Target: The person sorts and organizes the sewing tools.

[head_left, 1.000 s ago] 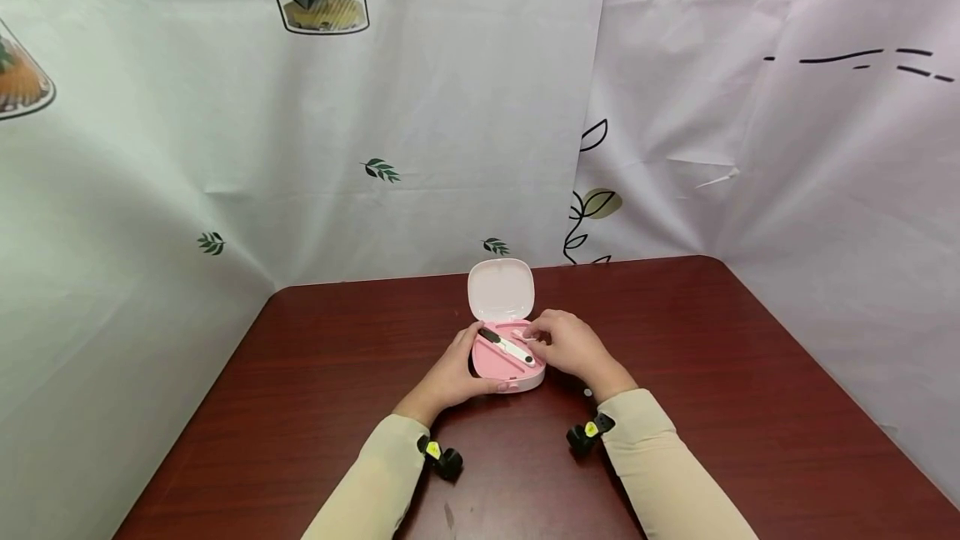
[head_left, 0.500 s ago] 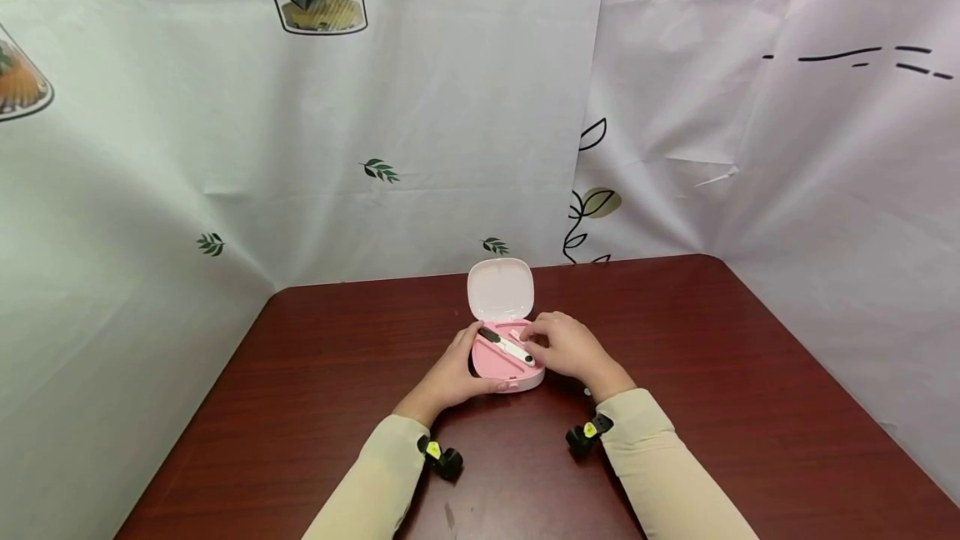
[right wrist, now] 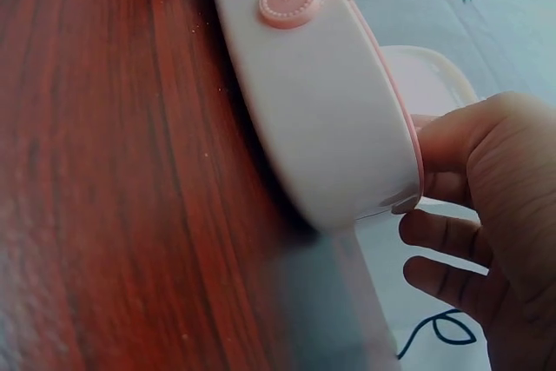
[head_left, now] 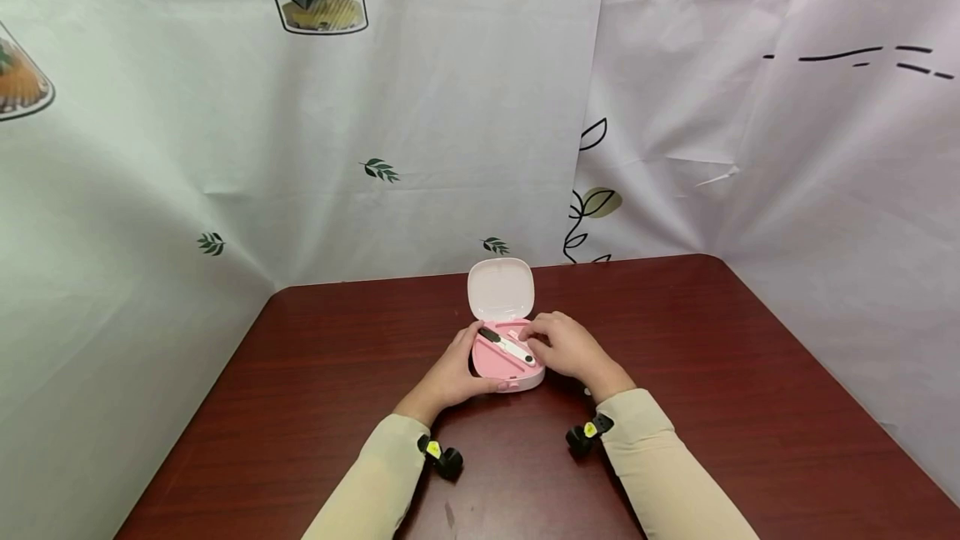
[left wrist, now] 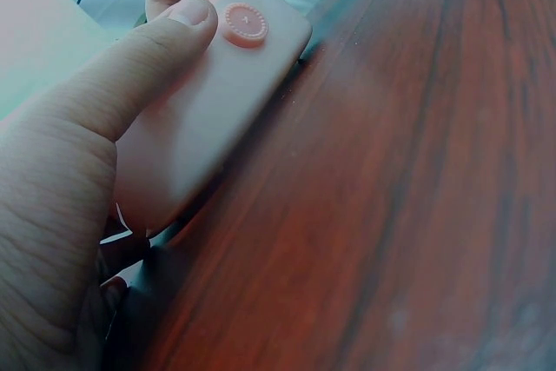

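My left hand (head_left: 453, 369) grips a small pink and white case (head_left: 495, 365) from its left side, thumb on the front near the round pink button (left wrist: 246, 23). The case's white lid (head_left: 501, 290) stands raised at the back. Across the pink inside lies a slim white tool (head_left: 513, 348) with a dark end; its kind is unclear. My right hand (head_left: 566, 344) reaches over the right rim with curled fingers, seeming to pinch a small pale piece (head_left: 513, 333) in the case. In the right wrist view the case's wall hides those fingertips.
The case stands on a dark red wooden table (head_left: 360, 323). A printed white cloth (head_left: 450, 107) hangs behind and at both sides. A small white dot (head_left: 588, 392) lies near the right wrist. Each wrist bears a black camera (head_left: 448, 462).
My right fingers have shifted slightly left and down inside the case, and the small pale piece has moved a little left with them. The left hand and the case have stayed put.
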`<state>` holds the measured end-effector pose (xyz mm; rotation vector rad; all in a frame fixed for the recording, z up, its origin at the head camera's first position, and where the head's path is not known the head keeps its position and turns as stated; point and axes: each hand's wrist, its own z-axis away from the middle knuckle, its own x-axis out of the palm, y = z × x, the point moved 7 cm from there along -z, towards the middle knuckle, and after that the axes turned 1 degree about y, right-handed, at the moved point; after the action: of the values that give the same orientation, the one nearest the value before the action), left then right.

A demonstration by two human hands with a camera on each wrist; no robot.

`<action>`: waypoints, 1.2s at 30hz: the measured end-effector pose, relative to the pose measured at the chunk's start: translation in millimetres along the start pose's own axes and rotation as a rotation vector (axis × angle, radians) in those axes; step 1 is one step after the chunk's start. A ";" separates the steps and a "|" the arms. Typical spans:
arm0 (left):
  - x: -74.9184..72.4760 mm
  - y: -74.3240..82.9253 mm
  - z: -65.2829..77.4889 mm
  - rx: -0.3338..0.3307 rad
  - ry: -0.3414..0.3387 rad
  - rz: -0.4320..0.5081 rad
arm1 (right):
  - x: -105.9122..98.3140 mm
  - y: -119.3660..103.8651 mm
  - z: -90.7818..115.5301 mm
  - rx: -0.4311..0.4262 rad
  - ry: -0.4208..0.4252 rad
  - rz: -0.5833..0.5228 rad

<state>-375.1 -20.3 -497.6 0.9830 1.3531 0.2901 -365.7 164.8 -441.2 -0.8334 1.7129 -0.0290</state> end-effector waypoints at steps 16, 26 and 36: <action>0.3 -0.1 -0.7 0.002 -0.003 0.009 | -4.6 8.1 0.1 0.003 0.005 -0.069; 1.4 -0.8 -0.8 0.003 0.000 -0.002 | -42.7 42.3 13.6 0.133 0.094 -0.199; 0.6 0.4 -0.4 0.008 0.006 0.010 | -61.9 88.2 38.9 0.288 0.020 -0.250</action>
<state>-375.1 -19.6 -497.7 0.9966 1.3563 0.2961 -372.5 279.2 -439.9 -0.8258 1.5671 -0.4450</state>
